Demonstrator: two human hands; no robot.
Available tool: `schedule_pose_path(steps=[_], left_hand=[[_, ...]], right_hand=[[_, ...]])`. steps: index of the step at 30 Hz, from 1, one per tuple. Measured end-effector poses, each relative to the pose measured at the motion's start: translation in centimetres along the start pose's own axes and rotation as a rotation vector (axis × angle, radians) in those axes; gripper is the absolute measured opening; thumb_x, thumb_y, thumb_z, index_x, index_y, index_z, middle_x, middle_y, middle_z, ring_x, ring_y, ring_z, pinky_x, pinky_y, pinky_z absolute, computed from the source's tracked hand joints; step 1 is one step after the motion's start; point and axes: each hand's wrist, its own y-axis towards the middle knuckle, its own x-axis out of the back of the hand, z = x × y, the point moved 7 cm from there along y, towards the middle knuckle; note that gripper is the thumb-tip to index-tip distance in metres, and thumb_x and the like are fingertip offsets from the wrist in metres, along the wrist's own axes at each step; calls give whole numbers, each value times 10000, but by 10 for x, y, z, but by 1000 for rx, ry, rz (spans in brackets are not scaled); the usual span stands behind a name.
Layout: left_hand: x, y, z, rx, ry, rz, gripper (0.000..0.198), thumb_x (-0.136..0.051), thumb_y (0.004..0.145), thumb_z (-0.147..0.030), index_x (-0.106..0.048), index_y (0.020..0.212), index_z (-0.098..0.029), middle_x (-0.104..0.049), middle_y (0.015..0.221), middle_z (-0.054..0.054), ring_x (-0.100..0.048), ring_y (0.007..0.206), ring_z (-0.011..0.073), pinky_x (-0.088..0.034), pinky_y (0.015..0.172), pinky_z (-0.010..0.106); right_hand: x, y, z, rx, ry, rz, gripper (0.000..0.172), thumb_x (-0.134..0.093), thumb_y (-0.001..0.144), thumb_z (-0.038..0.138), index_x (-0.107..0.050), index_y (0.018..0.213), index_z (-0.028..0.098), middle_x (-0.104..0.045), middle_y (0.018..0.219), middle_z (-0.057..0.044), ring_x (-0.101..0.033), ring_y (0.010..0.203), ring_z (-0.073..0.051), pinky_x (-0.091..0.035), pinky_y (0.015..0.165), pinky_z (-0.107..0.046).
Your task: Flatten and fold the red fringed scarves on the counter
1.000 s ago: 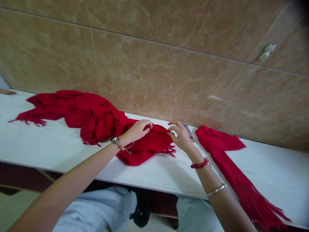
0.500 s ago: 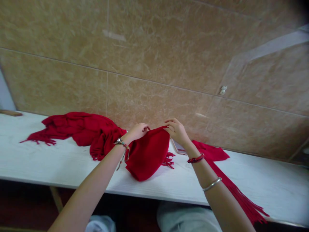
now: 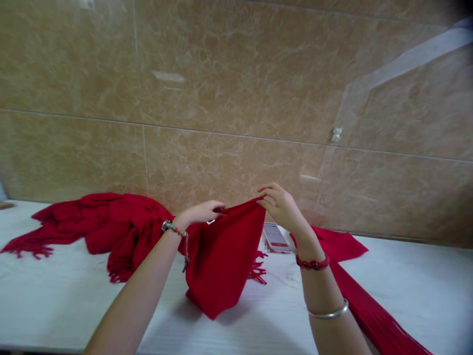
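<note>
Left hand (image 3: 201,213): we pinch the red scarf (image 3: 226,261).
Right hand (image 3: 283,204): we pinch its raised edge.
Phone (image 3: 275,237): on white tabletop (image 3: 55,305).

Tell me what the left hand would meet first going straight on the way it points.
Past the red cloth at its fingertips, the left hand would probably meet the right hand first. Depth is unclear, so it might instead pass towards the wall.
</note>
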Motion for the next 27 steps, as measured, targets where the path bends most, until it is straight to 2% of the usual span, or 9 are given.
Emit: schedule_pose_path(steps=[3,6,10,12,13,18,20,23,27], left_hand=[[22,-4,9,56,141,-189,202,-438,781,-298,-573,749,-151,-605,729,18,-534,667,142,-417,650,258],[36,-19,6,59,225,-358,232,-389,808,-329,-530,710,-173,-571,696,3,-523,671,138,-410,653,249],[36,-31,-7,59,185,-406,261,-333,852,-364,-481,736,-183,-530,655,-20,-511,620,125,-412,612,234],[36,-34,-17,36,249,-432,249,-344,861,-341,-498,749,-181,-549,682,-14,-524,646,131,-411,641,243],[35,-35,-24,12,291,-444,241,-353,864,-322,-513,754,-179,-566,710,-6,-534,675,137,-411,669,250],[23,-34,-51,-157,353,-353,218,-377,875,-256,-575,820,-181,-608,799,5,-555,758,140,-410,749,250],[17,-33,-62,-211,345,-296,217,-383,877,-243,-588,837,-184,-611,803,-1,-558,758,133,-412,750,240],[17,-33,-72,-234,352,-291,219,-389,875,-239,-597,843,-177,-614,809,3,-560,761,133,-413,748,236],[21,-33,-66,-168,369,-274,186,-442,846,-249,-601,886,-161,-633,862,19,-572,791,144,-411,760,236]], right_hand=[[5,-6,-18,0,-91,-39,137,-495,794,199,-592,697,196,-566,848,-59,-562,794,-173,-463,731,-315],[1,-14,-32,-9,-183,1,132,-502,788,197,-587,687,200,-558,801,-61,-553,735,-179,-461,678,-321],[-21,-25,-45,-53,-248,169,110,-547,761,202,-580,657,197,-556,713,-59,-549,677,-194,-461,636,-338],[-32,-28,-43,-63,-214,219,49,-577,753,233,-606,739,196,-584,760,-64,-568,731,-211,-469,682,-362],[-36,-28,-39,-57,-171,223,93,-591,750,261,-615,815,200,-598,815,-67,-576,778,-219,-471,718,-373],[-45,-17,-6,-9,51,176,420,-640,718,350,-555,1102,206,-562,1079,-95,-537,1012,-235,-436,872,-395],[-47,-11,6,-8,91,181,368,-640,717,319,-585,1060,197,-553,1102,-97,-532,1025,-226,-430,884,-383],[-51,-5,17,-21,129,258,124,-573,747,209,-646,847,196,-608,969,-57,-579,900,-184,-452,823,-336],[-35,-2,17,-61,98,192,118,-507,748,147,-620,726,173,-612,798,-35,-575,776,-154,-447,738,-291]])
